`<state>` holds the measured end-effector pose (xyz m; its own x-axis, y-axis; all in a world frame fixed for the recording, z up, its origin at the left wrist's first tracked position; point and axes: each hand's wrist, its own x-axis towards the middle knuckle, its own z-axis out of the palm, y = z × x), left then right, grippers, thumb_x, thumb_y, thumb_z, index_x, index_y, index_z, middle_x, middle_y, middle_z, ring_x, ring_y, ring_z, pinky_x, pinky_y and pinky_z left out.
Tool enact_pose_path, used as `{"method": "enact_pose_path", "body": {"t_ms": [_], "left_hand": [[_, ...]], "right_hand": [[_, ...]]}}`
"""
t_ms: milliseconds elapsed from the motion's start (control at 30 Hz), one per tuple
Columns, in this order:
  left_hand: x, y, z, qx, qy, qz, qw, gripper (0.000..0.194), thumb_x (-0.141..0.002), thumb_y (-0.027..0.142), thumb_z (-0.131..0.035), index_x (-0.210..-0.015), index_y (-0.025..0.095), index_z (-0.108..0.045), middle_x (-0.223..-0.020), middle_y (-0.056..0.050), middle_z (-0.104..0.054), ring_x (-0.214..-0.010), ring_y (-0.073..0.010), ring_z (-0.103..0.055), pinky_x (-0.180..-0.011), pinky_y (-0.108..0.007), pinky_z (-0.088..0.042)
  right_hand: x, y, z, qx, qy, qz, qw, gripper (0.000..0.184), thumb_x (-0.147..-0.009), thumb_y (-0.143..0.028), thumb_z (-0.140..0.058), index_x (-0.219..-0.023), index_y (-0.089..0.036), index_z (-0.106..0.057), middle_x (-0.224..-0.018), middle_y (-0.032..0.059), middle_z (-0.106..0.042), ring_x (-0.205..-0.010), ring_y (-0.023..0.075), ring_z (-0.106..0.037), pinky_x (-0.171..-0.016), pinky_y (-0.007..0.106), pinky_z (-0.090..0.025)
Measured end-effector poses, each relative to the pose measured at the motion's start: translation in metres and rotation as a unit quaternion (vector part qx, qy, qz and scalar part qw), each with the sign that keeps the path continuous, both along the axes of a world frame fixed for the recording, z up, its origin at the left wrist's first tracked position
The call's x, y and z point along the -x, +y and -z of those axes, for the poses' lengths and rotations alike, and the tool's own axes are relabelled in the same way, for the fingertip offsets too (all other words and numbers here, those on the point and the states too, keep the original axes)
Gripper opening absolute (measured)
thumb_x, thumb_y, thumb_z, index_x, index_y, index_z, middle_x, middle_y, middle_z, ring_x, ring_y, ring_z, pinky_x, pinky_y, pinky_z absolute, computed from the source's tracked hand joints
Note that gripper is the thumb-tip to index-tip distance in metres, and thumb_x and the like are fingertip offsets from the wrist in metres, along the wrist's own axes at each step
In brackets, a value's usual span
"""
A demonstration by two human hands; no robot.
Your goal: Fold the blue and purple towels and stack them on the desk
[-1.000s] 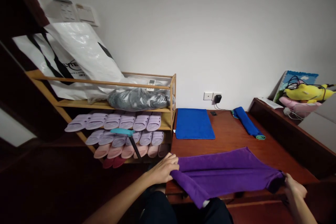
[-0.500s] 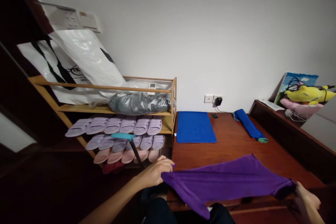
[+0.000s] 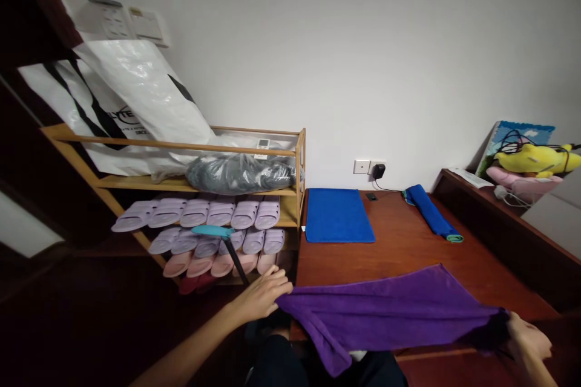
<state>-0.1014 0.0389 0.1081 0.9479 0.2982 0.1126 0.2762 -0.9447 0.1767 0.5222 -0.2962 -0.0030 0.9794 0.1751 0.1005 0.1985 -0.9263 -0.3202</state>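
A purple cloth [image 3: 385, 311] stretches between my two hands over the near edge of the wooden table [image 3: 394, 263]. My left hand [image 3: 265, 293] pinches its left end, and a loose fold hangs down below, toward my knees. At the far right, my right hand [image 3: 529, 335] is closed on the other end, which is bunched and in shadow. Behind the purple cloth, a blue cloth [image 3: 339, 216] lies flat at the table's back left. A rolled blue cloth [image 3: 432, 213] with a green edge rests at the back right.
Left of the table stands a wooden rack [image 3: 299, 178] with rows of slippers [image 3: 195, 213], a plastic-wrapped dark bundle [image 3: 242, 172] and white bags [image 3: 140, 91]. A black plug [image 3: 378, 171] sits in the wall socket. A yellow plush toy [image 3: 531, 159] lies on the right-hand ledge [image 3: 485, 227].
My left hand has shifted slightly left and the purple cloth is drawn a little straighter between my hands. The whole view has tilted slightly; both hands keep their hold.
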Motion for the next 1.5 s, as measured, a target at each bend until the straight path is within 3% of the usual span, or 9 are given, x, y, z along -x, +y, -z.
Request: {"method": "enact_pose_path", "body": {"t_ms": [267,367,500,700,1000,1267,1333,1400,1500], "left_hand": [[0.008,0.004,0.023,-0.038,0.029,-0.009,0.999,0.019,-0.073,0.008,-0.059,-0.086,0.022,-0.055,-0.090,-0.001,-0.060,-0.094,-0.0212,-0.052,-0.094,-0.037,-0.029],[0.011,0.005,0.026,-0.056,0.043,-0.008,0.998,0.022,-0.073,0.008,-0.060,-0.089,0.022,-0.056,-0.093,-0.001,-0.061,-0.096,-0.0215,-0.052,-0.095,-0.037,-0.028],[0.014,0.007,0.023,-0.067,0.051,-0.014,0.996,0.020,-0.073,0.008,-0.060,-0.086,0.022,-0.056,-0.089,0.000,-0.059,-0.090,-0.0207,-0.052,-0.091,-0.035,-0.031],[0.017,0.008,0.007,-0.087,0.022,-0.024,0.996,0.020,-0.077,0.003,-0.052,-0.082,0.021,-0.053,-0.083,-0.001,-0.056,-0.083,-0.0207,-0.049,-0.084,-0.034,-0.033],[0.009,-0.001,-0.011,-0.123,0.018,-0.012,0.992,0.027,-0.079,-0.004,-0.040,-0.079,0.021,-0.050,-0.079,-0.001,-0.051,-0.078,-0.0200,-0.045,-0.076,-0.032,-0.035],[0.041,0.014,0.012,0.062,-0.032,-0.091,0.993,0.024,-0.073,0.006,-0.047,-0.090,0.021,-0.056,-0.096,-0.003,-0.057,-0.096,-0.0203,-0.052,-0.088,-0.032,-0.039],[0.044,0.012,0.020,0.135,-0.070,-0.153,0.976,0.010,-0.080,0.017,-0.049,-0.078,0.021,-0.057,-0.086,-0.002,-0.058,-0.085,-0.0185,-0.055,-0.080,-0.030,-0.041],[0.039,0.012,0.030,0.215,-0.137,-0.250,0.934,0.023,-0.082,0.031,-0.052,-0.061,0.020,-0.055,-0.071,-0.001,-0.057,-0.071,-0.0168,-0.054,-0.069,-0.028,-0.041],[0.023,0.017,0.047,0.305,-0.237,-0.368,0.846,0.031,-0.067,0.040,-0.065,-0.049,0.020,-0.050,-0.056,0.001,-0.053,-0.058,-0.0158,-0.050,-0.060,-0.028,-0.039]], "right_hand": [[0.059,0.036,0.013,0.071,-0.095,-0.061,0.991,0.049,-0.081,-0.040,-0.032,-0.104,-0.014,-0.066,-0.110,0.0258,-0.059,-0.106,0.0412,-0.055,-0.077,0.055,-0.044],[0.086,0.054,0.008,0.112,-0.190,-0.231,0.948,0.046,-0.083,-0.022,-0.030,-0.120,-0.013,-0.057,-0.127,0.0217,-0.052,-0.112,0.0348,-0.050,-0.088,0.052,-0.040],[0.107,0.084,0.004,0.137,-0.163,-0.424,0.880,0.050,-0.086,-0.016,-0.026,-0.128,-0.024,-0.052,-0.129,0.0079,-0.056,-0.109,0.0222,-0.053,-0.085,0.038,-0.043],[0.100,0.104,0.004,0.154,-0.078,-0.372,0.912,0.049,-0.089,-0.044,-0.026,-0.132,-0.031,-0.047,-0.142,0.0036,-0.045,-0.121,0.0276,-0.045,-0.089,0.050,-0.042],[0.071,0.093,-0.005,0.132,-0.011,-0.288,0.948,0.050,-0.086,-0.049,-0.026,-0.122,-0.034,-0.056,-0.138,0.0037,-0.050,-0.123,0.0322,-0.045,-0.094,0.061,-0.034],[0.040,0.123,-0.005,0.075,0.036,-0.174,0.981,0.059,-0.080,-0.054,-0.032,-0.114,-0.016,-0.061,-0.111,0.0236,-0.062,-0.096,0.0373,-0.063,-0.077,0.049,-0.049],[0.033,0.131,-0.003,0.060,0.043,-0.137,0.988,0.068,-0.077,-0.057,-0.034,-0.127,-0.013,-0.050,-0.118,0.0279,-0.057,-0.097,0.0403,-0.062,-0.074,0.051,-0.050],[0.024,0.135,-0.002,0.046,0.063,-0.128,0.989,0.069,-0.074,-0.058,-0.037,-0.128,-0.016,-0.048,-0.114,0.0252,-0.060,-0.094,0.0385,-0.064,-0.070,0.049,-0.051],[0.009,0.137,0.000,0.031,0.097,-0.146,0.984,0.049,-0.070,-0.056,-0.043,-0.103,-0.025,-0.062,-0.095,0.0156,-0.069,-0.084,0.0323,-0.068,-0.064,0.041,-0.053]]}}
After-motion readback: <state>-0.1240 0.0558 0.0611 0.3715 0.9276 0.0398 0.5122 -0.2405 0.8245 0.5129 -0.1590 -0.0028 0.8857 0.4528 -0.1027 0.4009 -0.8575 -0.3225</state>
